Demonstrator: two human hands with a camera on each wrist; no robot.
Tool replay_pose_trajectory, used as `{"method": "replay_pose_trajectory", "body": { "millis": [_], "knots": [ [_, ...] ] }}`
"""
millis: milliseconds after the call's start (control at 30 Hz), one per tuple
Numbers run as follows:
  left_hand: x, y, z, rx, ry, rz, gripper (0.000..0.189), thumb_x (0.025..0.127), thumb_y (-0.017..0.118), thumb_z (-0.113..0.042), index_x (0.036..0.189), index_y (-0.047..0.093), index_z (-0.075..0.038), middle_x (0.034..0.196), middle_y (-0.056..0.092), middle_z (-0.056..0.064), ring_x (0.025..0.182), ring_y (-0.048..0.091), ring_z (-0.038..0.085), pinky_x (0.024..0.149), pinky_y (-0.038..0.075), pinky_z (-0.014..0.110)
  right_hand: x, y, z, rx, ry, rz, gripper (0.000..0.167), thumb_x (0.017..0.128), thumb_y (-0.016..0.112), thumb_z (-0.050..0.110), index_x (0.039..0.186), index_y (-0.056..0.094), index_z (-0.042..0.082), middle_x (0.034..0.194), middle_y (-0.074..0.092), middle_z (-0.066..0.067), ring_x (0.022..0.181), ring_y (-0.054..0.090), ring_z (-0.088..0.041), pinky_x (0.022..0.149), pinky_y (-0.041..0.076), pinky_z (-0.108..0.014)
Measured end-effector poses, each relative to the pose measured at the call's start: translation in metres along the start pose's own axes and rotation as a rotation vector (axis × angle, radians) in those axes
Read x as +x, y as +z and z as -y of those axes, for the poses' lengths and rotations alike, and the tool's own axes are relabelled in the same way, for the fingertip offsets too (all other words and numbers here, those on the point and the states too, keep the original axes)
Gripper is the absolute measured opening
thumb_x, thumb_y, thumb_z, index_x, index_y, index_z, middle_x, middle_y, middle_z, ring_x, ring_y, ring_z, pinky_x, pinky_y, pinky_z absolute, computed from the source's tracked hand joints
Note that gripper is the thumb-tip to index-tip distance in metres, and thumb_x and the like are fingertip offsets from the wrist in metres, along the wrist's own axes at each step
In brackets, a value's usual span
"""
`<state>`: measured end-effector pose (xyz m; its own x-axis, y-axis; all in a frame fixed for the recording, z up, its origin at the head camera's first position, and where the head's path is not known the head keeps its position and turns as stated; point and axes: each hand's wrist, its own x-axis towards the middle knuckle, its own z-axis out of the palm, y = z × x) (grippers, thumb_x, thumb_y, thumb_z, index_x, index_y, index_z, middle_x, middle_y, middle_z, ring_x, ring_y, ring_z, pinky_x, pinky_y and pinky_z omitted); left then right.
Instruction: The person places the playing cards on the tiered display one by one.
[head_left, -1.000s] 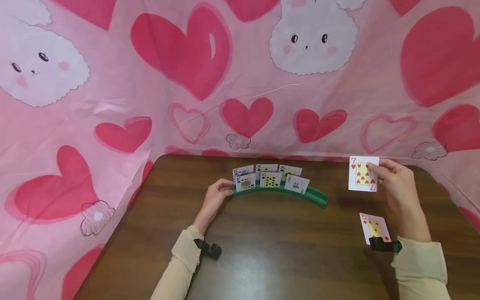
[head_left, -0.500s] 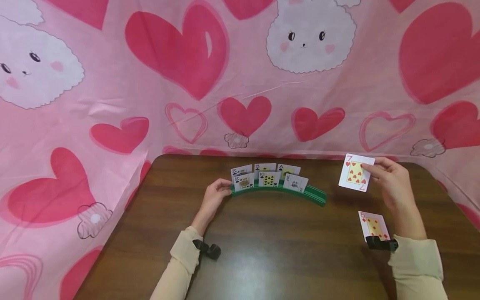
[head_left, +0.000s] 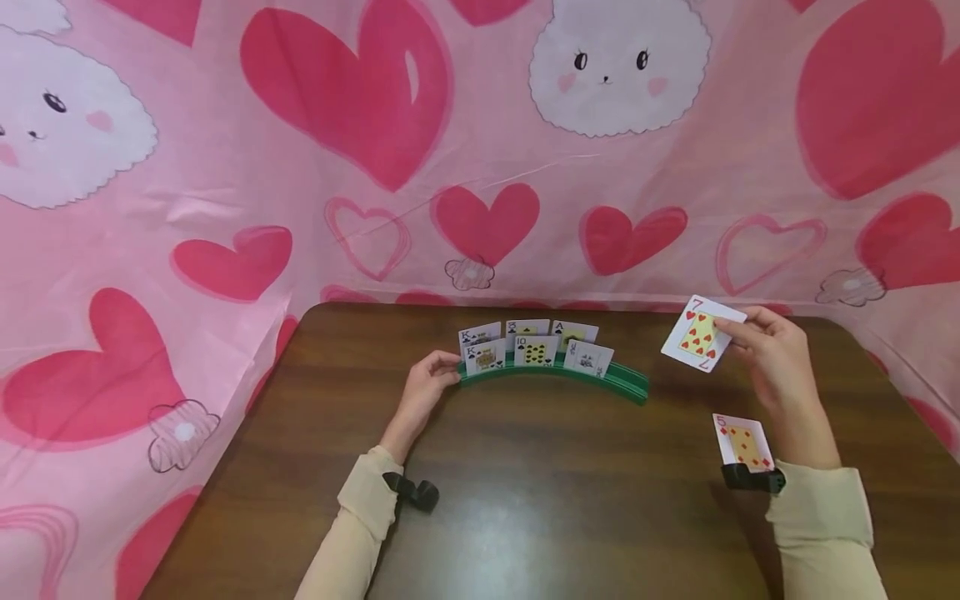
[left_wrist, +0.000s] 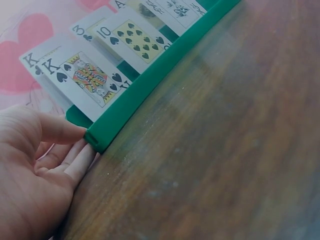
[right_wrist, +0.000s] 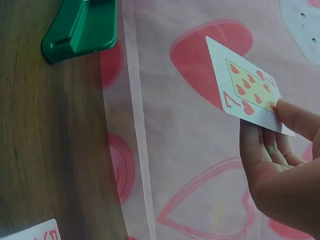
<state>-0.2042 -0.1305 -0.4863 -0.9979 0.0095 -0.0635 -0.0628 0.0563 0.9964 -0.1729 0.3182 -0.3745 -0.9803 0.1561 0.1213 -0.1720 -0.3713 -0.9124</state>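
A curved green card holder [head_left: 628, 382] stands on the table with playing cards upright in two rows. In front are a king of spades [left_wrist: 90, 80], a ten of spades [left_wrist: 137, 42] and a joker [head_left: 588, 358]. Behind them show the tops of another king, a three and an ace [head_left: 576, 330]. My left hand [head_left: 426, 387] grips the holder's left end between thumb and fingers. Held above the table right of the holder is a seven of hearts [right_wrist: 247, 87]. My right hand [head_left: 780, 358] pinches its right edge, thumb on the face.
A five of diamonds [head_left: 744, 442] lies face up on the brown wooden table [head_left: 555, 500], below the right hand and partly covered by the wrist camera [head_left: 752, 479]. Pink cloth [head_left: 360, 158] with hearts and bunny faces hangs behind and at the left.
The seven of hearts has tilted clockwise and moved left and slightly up with my right hand. My left hand stays at the holder's end.
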Motion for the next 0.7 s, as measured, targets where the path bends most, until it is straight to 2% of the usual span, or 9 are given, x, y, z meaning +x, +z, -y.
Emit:
{"method": "replay_pose_trajectory", "body": {
  "millis": [367, 700],
  "knots": [
    [0.002, 0.004, 0.0, -0.013, 0.012, -0.002, 0.022, 0.092, 0.06, 0.012, 0.113, 0.067, 0.011, 0.118, 0.068, 0.022, 0.105, 0.067, 0.023, 0.083, 0.052, 0.023, 0.009, 0.011, 0.001, 0.048, -0.017, -0.018, 0.022, 0.093, 0.062, -0.016, 0.086, 0.074, 0.0, 0.079, 0.075, -0.007, 0.069, 0.073, -0.013, 0.062, 0.058, -0.025],
    [0.0, 0.002, -0.001, 0.016, -0.016, -0.007, 0.022, 0.093, 0.06, 0.011, 0.114, 0.068, 0.008, 0.119, 0.069, 0.02, 0.108, 0.066, 0.025, 0.087, 0.051, 0.027, 0.014, 0.018, -0.006, -0.014, 0.014, 0.005, 0.02, 0.095, 0.064, -0.011, 0.092, 0.077, 0.004, 0.084, 0.077, -0.004, 0.072, 0.073, -0.012, 0.065, 0.059, -0.024]
  ]
}}
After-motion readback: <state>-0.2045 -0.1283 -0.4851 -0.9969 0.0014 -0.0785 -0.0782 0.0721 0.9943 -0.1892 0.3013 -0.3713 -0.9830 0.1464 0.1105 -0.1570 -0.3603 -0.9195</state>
